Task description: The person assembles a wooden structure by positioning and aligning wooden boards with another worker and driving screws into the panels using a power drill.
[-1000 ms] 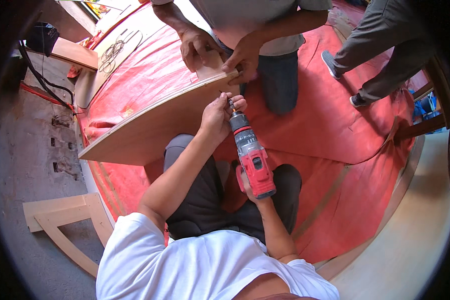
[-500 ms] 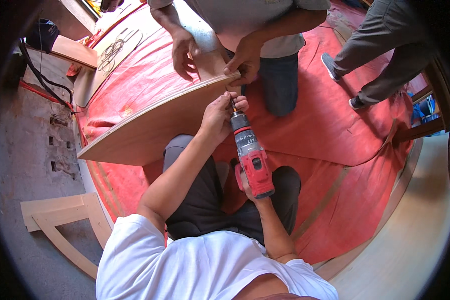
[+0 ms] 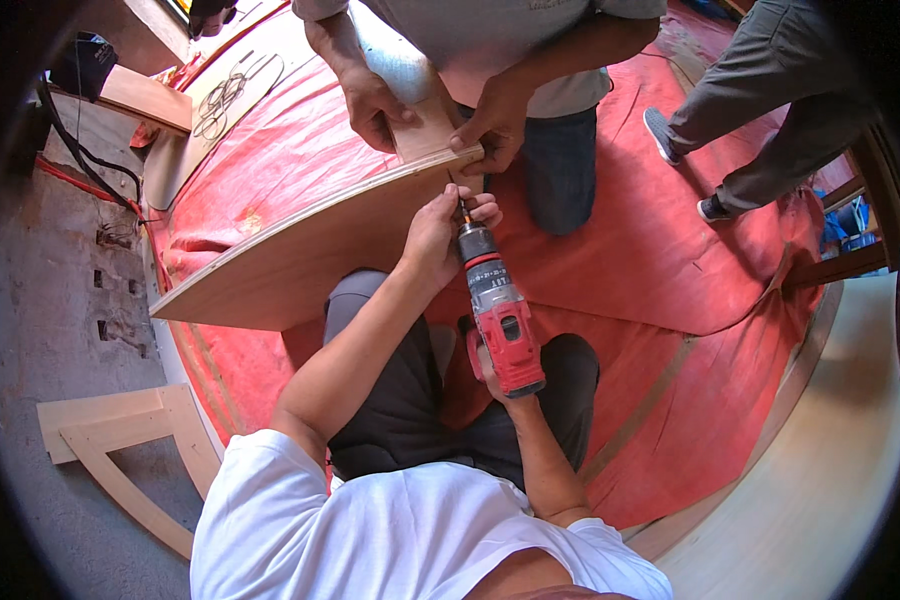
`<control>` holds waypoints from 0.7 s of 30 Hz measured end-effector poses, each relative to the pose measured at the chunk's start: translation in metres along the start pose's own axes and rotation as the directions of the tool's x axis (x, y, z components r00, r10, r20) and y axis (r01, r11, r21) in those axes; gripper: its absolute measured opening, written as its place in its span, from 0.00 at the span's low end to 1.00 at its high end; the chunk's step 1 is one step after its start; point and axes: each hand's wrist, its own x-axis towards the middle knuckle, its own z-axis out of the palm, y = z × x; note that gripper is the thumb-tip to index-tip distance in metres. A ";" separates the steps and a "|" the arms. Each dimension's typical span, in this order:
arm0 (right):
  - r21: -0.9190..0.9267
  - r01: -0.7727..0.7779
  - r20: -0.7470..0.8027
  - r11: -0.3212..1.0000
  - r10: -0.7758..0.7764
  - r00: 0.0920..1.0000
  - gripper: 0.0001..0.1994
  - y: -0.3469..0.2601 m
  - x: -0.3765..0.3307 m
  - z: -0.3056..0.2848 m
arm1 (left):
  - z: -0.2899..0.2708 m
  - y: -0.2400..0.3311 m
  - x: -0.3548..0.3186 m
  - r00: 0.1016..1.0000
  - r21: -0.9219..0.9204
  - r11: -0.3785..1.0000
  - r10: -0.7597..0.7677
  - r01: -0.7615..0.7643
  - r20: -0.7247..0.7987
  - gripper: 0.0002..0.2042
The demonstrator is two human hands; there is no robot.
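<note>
Head view: right hand (image 3: 482, 362) is wrapped around the grip of the red cordless drill (image 3: 500, 315), mostly hidden behind its body. Left hand (image 3: 440, 238) is cupped at the chuck end, fingers curled near the bit (image 3: 461, 211); can't tell if it pinches a screw or just steadies the tip.

Change over the last second: the drill and both of the person's hands have barely moved, tip stays parked at the same spot on the panel edge. What moved is the co-worker's hand (image 3: 370, 105), which has slid from lower on the small wooden block (image 3: 425, 125) up to grip its left side; the co-worker's other hand (image 3: 495, 130) stays clamped on the right side. My read: the block is now braced from both sides and the joint is held ready for driving.

Orientation: drill's long axis runs nearly up-down in frame, battery end toward the person's lap, bit pointing away from the body at the top edge of the curved plywood panel (image 3: 310, 250), right below the block. Panel's long axis runs diagonally, low at left, rising to the right end where the tip meets it. Panel stands on edge over the red tarp (image 3: 670, 250) on the floor.
</note>
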 end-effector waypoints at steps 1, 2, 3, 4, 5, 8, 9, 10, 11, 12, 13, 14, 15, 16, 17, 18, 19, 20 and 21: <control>0.015 -0.021 0.000 1.000 0.021 1.000 0.21 -0.002 0.001 -0.001 | 0.002 0.000 -0.001 1.000 -0.001 1.000 -0.002 0.002 -0.002 0.11; 0.030 -0.042 0.001 0.999 0.042 0.999 0.21 -0.004 0.002 -0.002 | 0.005 0.001 -0.002 1.000 0.042 0.999 0.016 -0.015 -0.025 0.11; 0.029 -0.046 0.002 0.999 0.046 0.999 0.21 -0.003 0.003 -0.001 | 0.008 0.001 -0.003 0.998 0.086 0.996 0.034 -0.030 -0.048 0.11; 0.002 -0.046 0.005 0.999 0.046 0.999 0.21 -0.003 0.003 -0.001 | 0.009 0.001 -0.004 0.998 0.086 0.996 0.033 -0.029 -0.051 0.11; -0.025 -0.047 0.009 0.999 0.047 0.999 0.22 -0.003 0.002 -0.001 | 0.010 0.001 -0.004 0.997 0.100 0.994 0.043 -0.036 -0.065 0.11; 0.010 -0.113 0.043 0.993 0.113 0.993 0.22 -0.001 -0.001 0.002 | 0.006 0.001 -0.003 0.998 0.110 0.993 0.041 -0.035 -0.055 0.11; 0.011 -0.116 0.043 0.993 0.115 0.992 0.22 0.000 0.000 0.002 | 0.004 0.002 -0.002 0.999 0.106 0.994 0.032 -0.029 -0.030 0.11; -0.045 -0.060 0.038 0.997 0.062 0.997 0.22 0.000 0.001 0.001 | 0.002 0.002 -0.001 0.999 0.106 0.994 0.031 -0.027 -0.032 0.11; -0.101 -0.004 0.035 0.995 0.007 0.999 0.22 0.000 0.002 0.001 | 0.000 0.003 -0.001 0.999 0.113 0.993 0.021 -0.018 -0.026 0.12; -0.099 -0.006 0.036 0.995 0.009 0.999 0.22 -0.002 0.002 0.001 | -0.002 0.004 -0.001 1.000 0.121 0.993 0.012 -0.009 -0.021 0.12; -0.063 -0.037 0.050 0.997 0.041 0.998 0.21 -0.005 0.004 0.000 | -0.001 0.004 -0.001 1.000 0.122 0.993 0.012 -0.009 -0.023 0.12; -0.027 -0.069 0.066 0.997 0.071 0.995 0.21 -0.007 0.004 -0.001 | 0.000 0.004 -0.002 0.998 0.161 0.987 0.026 -0.017 -0.059 0.12; -0.024 -0.070 0.066 0.997 0.071 0.995 0.21 -0.006 0.002 0.001 | 0.001 0.004 -0.003 0.995 0.200 0.980 0.042 -0.023 -0.094 0.12; -0.006 -0.096 0.040 0.995 0.096 0.995 0.20 -0.003 0.001 0.003 | 0.003 0.004 -0.003 0.995 0.197 0.980 0.039 -0.019 -0.094 0.12; 0.013 -0.121 0.014 0.993 0.121 0.993 0.19 -0.001 0.000 0.003 | 0.006 0.004 -0.004 0.993 0.228 0.974 0.028 -0.001 -0.115 0.12; 0.009 -0.124 0.014 0.992 0.124 0.992 0.19 0.001 0.000 0.002 | 0.008 0.004 -0.004 0.991 0.258 0.966 0.018 0.018 -0.136 0.12; 0.048 -0.103 0.015 0.993 0.103 0.995 0.18 0.001 0.001 0.002 | 0.005 0.005 -0.004 0.990 0.260 0.966 0.020 0.016 -0.137 0.12; 0.086 -0.082 0.015 0.993 0.081 0.997 0.17 0.000 0.002 0.001 | 0.002 0.005 -0.002 0.990 0.285 0.958 0.023 0.018 -0.140 0.11; 0.087 -0.081 0.016 0.993 0.080 0.997 0.17 -0.001 0.002 0.000 | -0.001 0.005 -0.001 0.990 0.309 0.951 0.025 0.020 -0.142 0.11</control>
